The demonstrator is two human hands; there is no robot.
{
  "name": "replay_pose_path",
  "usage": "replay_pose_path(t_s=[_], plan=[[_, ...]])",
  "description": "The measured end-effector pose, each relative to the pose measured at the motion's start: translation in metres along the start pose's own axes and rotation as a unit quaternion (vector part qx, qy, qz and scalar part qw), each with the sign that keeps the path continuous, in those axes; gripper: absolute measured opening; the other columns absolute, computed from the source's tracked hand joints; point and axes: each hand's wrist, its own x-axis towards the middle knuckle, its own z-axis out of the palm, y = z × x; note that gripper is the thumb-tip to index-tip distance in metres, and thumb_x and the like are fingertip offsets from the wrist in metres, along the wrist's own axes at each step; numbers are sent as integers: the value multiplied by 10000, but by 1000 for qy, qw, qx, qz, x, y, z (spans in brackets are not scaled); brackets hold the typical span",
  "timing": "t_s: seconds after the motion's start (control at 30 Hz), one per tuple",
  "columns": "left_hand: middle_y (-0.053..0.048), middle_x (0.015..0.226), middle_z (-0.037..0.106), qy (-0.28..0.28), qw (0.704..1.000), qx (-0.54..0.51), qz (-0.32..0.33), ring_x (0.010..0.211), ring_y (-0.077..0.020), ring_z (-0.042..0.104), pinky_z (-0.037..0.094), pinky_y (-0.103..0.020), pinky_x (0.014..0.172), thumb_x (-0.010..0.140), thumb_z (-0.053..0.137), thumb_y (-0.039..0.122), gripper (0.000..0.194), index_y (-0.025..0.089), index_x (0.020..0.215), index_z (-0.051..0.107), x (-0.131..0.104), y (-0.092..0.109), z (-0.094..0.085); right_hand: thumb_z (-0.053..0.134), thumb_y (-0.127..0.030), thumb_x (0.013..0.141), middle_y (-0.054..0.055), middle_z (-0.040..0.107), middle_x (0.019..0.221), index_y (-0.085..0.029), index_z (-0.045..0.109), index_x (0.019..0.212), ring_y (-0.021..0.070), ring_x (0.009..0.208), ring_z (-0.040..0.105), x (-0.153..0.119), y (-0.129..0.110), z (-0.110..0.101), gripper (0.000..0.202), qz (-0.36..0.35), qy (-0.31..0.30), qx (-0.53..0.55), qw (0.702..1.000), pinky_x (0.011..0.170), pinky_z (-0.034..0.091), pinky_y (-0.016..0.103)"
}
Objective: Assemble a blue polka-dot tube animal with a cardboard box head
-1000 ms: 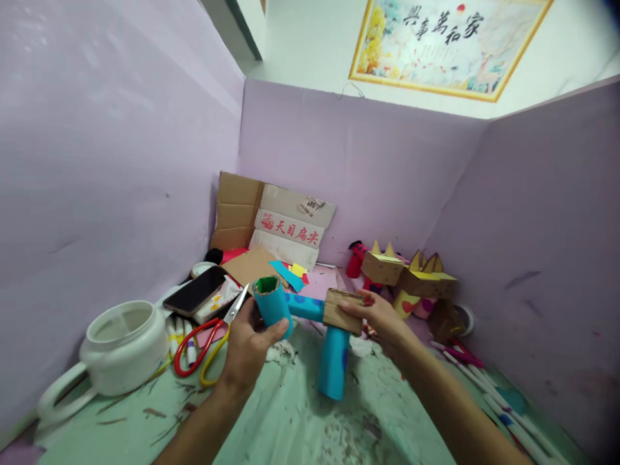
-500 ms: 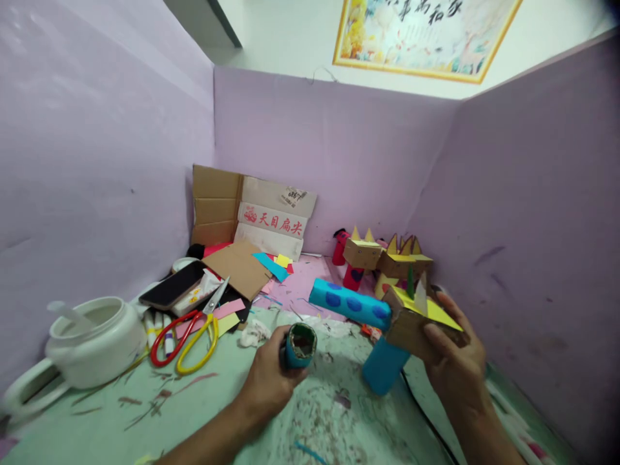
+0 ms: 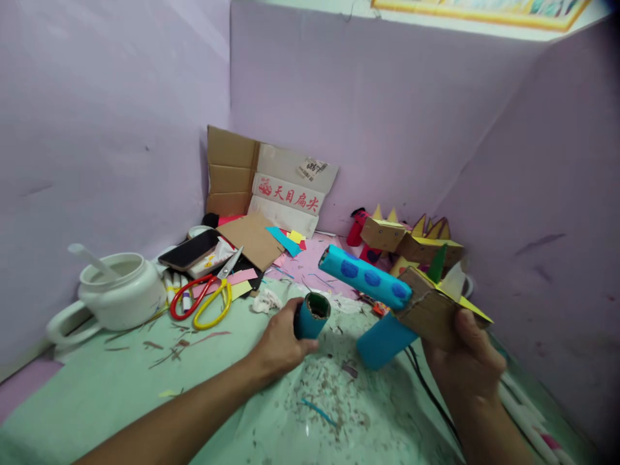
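My left hand [image 3: 281, 342] is wrapped round a short blue tube [image 3: 312, 316], whose open end faces up. At the right, my right hand [image 3: 465, 361] grips a cardboard figure [image 3: 431, 313] by its boxy body. That figure has a yellow top, a green spike and a pale one. A blue tube with darker blue spots [image 3: 365, 278] sticks out from its left end, and a plain blue tube [image 3: 385, 341] slants down below. The two hands are apart, and the short tube does not touch the figure.
Red and yellow scissors [image 3: 213, 294], a phone [image 3: 188, 250], markers and a white pot [image 3: 119, 294] lie left. Cardboard sheets [image 3: 252, 239] and coloured paper are behind. More cardboard figures [image 3: 385, 234] stand at the back right. Scraps litter the green cloth [image 3: 232, 400]; a black cable runs right.
The view has tipped down and shifted left. My right hand has tilted the figure, so its spotted tube slopes more. My left hand still holds the short tube, now showing more of its side.
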Motion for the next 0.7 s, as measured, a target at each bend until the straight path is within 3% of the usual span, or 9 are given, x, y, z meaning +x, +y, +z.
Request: replay_pose_path(t_s=[0.13, 0.4, 0.57, 0.7], plan=[[-141, 1161, 591, -1, 1000, -10, 16, 1066, -317, 529, 369, -450, 947, 539, 726, 174, 697, 168, 1203, 510, -1, -5, -1, 571, -311, 734, 43, 648, 1060, -223, 641, 1004, 282, 1111, 532, -2, -1, 6, 292, 41, 9, 107, 993, 877, 486, 427], [-165, 1261, 520, -79, 994, -72, 11, 1118, -306, 501, 373, -433, 966, 513, 684, 94, 797, 124, 1266, 427, 8, -15, -11, 517, -276, 761, 27, 670, 968, -221, 660, 915, 248, 1019, 590, 2, 0, 2, 217, 45, 35, 115, 992, 848, 513, 408], [-110, 1122, 604, -101, 994, -34, 25, 999, -285, 550, 418, -427, 887, 554, 675, 138, 716, 150, 1240, 470, 10, -14, -10, 635, -260, 635, 24, 676, 880, -178, 652, 848, 219, 932, 626, 3, 4, -2, 228, 61, 47, 149, 986, 755, 568, 323], [-98, 1078, 612, -140, 988, -56, 35, 966, -267, 547, 418, -403, 868, 541, 651, 121, 662, 139, 1187, 512, 12, -8, -15, 644, -271, 651, 9, 674, 934, -194, 649, 848, 232, 985, 612, 2, 6, -4, 212, 47, 20, 157, 986, 773, 571, 364]])
